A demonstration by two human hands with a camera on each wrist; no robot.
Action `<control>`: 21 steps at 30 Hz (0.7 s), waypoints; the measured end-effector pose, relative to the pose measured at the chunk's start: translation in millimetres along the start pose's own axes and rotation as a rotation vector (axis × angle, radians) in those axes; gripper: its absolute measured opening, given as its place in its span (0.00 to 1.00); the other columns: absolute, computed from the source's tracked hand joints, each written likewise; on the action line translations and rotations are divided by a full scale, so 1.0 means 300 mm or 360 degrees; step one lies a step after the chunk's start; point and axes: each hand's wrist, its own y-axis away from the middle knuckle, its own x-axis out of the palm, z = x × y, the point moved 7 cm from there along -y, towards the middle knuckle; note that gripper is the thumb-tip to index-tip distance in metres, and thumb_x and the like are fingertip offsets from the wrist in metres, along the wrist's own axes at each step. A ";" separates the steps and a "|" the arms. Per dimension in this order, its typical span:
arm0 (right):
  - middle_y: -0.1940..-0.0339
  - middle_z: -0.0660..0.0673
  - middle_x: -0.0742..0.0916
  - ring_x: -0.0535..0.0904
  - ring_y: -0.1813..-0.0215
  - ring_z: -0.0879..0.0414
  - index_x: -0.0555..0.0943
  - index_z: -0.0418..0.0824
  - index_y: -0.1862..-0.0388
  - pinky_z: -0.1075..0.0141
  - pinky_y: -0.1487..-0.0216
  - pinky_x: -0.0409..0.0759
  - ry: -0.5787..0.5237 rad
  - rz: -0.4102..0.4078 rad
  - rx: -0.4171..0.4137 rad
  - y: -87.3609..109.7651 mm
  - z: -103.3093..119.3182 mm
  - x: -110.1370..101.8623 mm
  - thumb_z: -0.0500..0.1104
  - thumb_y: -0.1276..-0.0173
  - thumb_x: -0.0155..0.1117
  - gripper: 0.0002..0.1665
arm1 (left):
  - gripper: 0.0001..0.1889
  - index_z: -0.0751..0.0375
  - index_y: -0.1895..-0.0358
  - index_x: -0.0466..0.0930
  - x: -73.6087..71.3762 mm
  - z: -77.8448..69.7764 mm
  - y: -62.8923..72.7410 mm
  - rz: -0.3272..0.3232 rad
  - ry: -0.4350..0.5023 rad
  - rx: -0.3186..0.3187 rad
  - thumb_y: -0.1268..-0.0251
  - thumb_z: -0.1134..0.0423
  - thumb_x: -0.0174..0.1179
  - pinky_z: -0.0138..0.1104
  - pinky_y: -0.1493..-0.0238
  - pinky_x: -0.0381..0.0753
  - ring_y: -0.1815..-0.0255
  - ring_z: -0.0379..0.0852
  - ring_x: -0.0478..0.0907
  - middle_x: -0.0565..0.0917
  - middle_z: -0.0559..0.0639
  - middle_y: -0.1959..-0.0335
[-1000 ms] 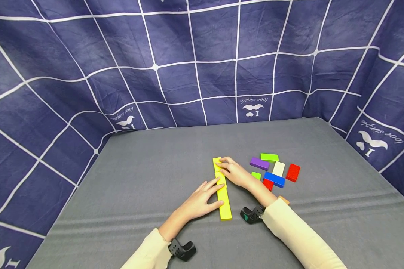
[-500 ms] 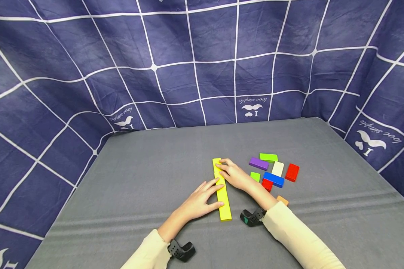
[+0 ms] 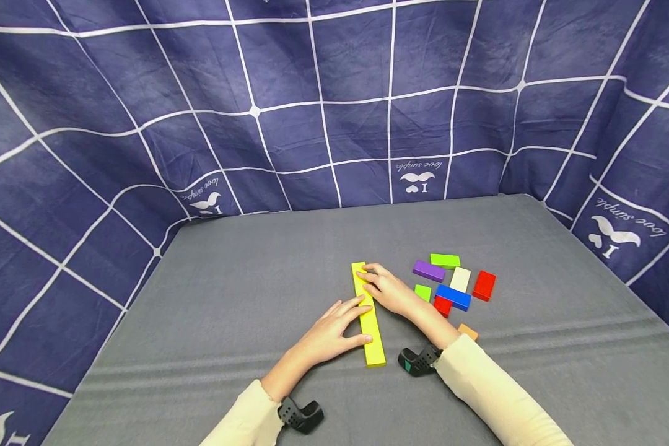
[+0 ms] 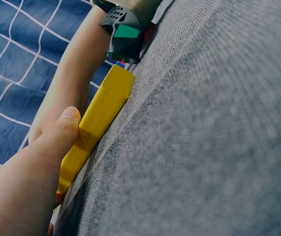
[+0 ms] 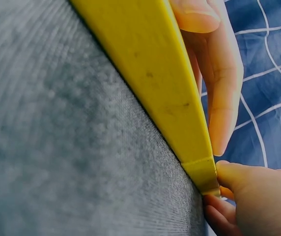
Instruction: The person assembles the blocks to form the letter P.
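A straight row of yellow blocks (image 3: 370,328) lies on the grey cloth, set end to end; a seam shows in the right wrist view. My left hand (image 3: 326,337) rests along the row from the left, its fingers extended and its thumb (image 4: 69,118) touching the near part. At the far end my right hand (image 3: 390,288) holds the last yellow block (image 5: 203,176), thumb (image 5: 234,173) on one side and fingers curled about its end. Its fingertips partly hide that block in the head view.
Right of the row lie a purple block (image 3: 428,271), a blue block (image 3: 453,297), a cream block (image 3: 460,280), red blocks (image 3: 484,285), green blocks (image 3: 445,261) and an orange block (image 3: 468,332). A blue grid curtain (image 3: 290,142) surrounds the table (image 3: 245,272).
The yellow row has become straighter and its gaps look closed, with the near end shifted slightly right. Both hands have barely moved.
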 end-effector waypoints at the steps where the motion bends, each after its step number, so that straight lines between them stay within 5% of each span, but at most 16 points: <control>1: 0.40 0.36 0.73 0.71 0.39 0.43 0.74 0.34 0.42 0.50 0.40 0.70 0.0000 0.0003 0.0004 0.001 0.000 0.000 0.39 0.32 0.51 0.20 | 0.30 0.47 0.36 0.65 -0.001 -0.002 0.000 -0.0001 -0.0006 0.0003 0.42 0.42 0.54 0.43 0.28 0.51 0.30 0.43 0.59 0.61 0.45 0.31; 21: 0.45 0.38 0.76 0.76 0.46 0.46 0.75 0.34 0.44 0.53 0.45 0.75 0.0068 -0.0034 -0.0088 0.105 0.024 -0.031 0.40 0.35 0.57 0.21 | 0.27 0.42 0.45 0.69 0.014 -0.083 0.012 -0.0021 -0.0220 0.0159 0.47 0.38 0.56 0.49 0.32 0.58 0.35 0.43 0.63 0.67 0.44 0.38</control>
